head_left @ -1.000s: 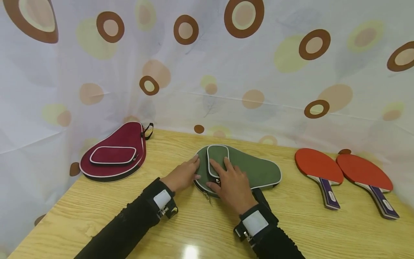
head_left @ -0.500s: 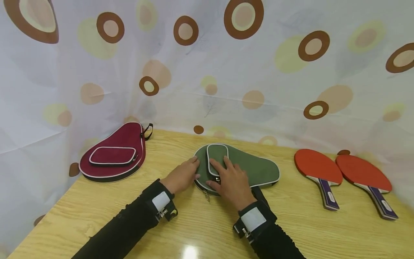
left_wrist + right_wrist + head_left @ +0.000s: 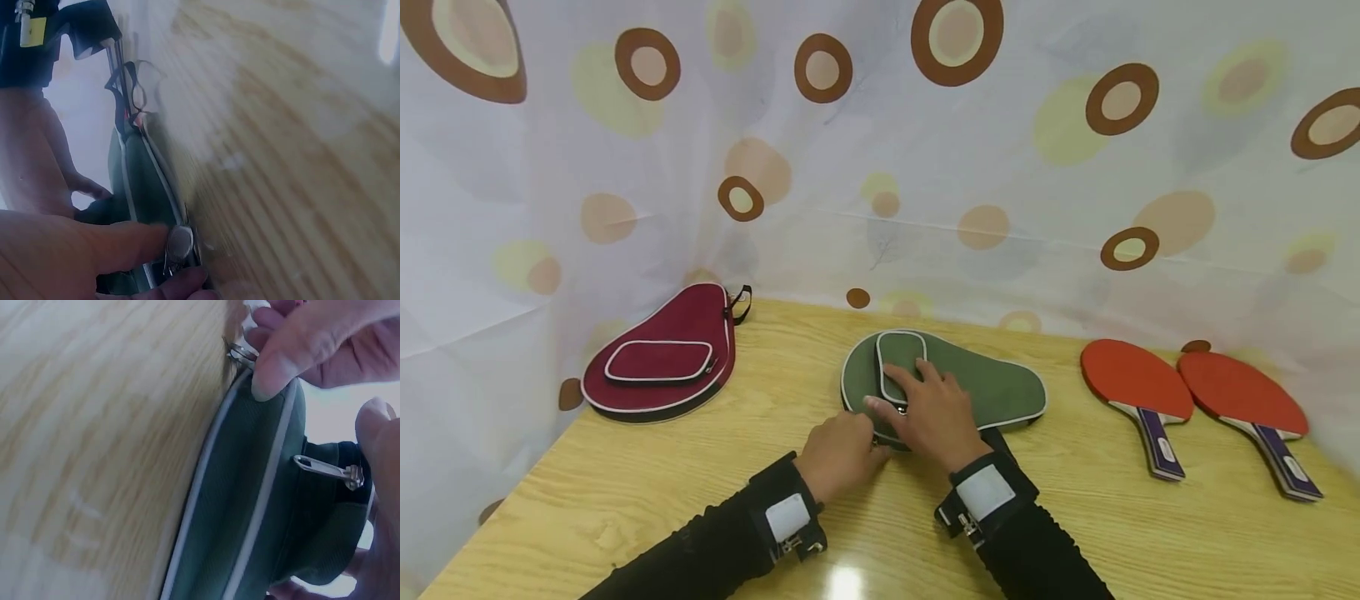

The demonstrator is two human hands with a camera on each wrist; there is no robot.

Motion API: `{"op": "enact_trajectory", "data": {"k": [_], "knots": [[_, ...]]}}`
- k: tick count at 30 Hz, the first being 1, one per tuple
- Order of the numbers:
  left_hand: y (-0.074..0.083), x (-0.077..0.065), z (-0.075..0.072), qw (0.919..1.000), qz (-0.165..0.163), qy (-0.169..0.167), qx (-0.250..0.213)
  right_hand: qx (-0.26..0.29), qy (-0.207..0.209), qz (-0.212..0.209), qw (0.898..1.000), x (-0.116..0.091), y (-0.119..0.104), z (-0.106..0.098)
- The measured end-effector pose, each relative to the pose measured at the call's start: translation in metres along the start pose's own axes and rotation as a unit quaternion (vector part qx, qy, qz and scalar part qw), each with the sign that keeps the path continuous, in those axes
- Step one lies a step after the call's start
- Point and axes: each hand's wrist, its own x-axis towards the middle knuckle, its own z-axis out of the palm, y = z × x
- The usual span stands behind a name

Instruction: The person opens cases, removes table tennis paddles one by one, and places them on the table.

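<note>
Green case (image 3: 996,387) is lying flat on the wooden table (image 3: 700,475), directly under the right fingers and with its near rim against the left fingers; its narrow end is pointing away to the right of both. Left hand (image 3: 838,454) is bending at that near rim, its thumb and fingertips grasping the metal zipper pull (image 3: 181,244). Right hand (image 3: 936,417) is resting on the case top, fingers spread and gripping nothing, the index fingertip lying over the small front pocket (image 3: 901,350) and the thumb keeping to the pocket's near edge. A second metal pull (image 3: 322,465) is hanging from the pocket's zip, just beside the right thumb. White piping is running around both case and pocket; the fabric is hiding whatever either may be holding, so contents: cannot tell. Maroon case (image 3: 688,321) is lying beyond the left fingers and well to their left, carrying its own piped pocket (image 3: 658,361) and a black loop strap (image 3: 743,307) at the narrow end; its inside, too, is staying out of sight. Two red paddles, the nearer one (image 3: 1135,379) and the farther one (image 3: 1243,392), are lying outside either container, well right of the right fingers, handles slanting toward the person.
</note>
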Motion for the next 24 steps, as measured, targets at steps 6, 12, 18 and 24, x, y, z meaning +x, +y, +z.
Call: {"op": "enact_trajectory", "data": {"k": [6,12,18,24], "knots": [[-0.002,0.001,0.004,0.9996,0.018,0.01,0.021,-0.01,0.011,0.011,1.0,-0.001,-0.004,0.005],[-0.01,0.001,0.002,0.9981,0.05,0.018,0.032,-0.025,0.049,-0.022,0.998,-0.003,-0.004,0.006],[-0.02,0.0,0.001,0.996,0.078,0.027,0.035,-0.022,0.051,-0.034,0.998,-0.002,-0.004,0.008],[-0.029,0.002,-0.003,0.9942,0.092,0.033,0.044,-0.016,0.058,-0.061,0.996,-0.001,0.001,0.009]]}}
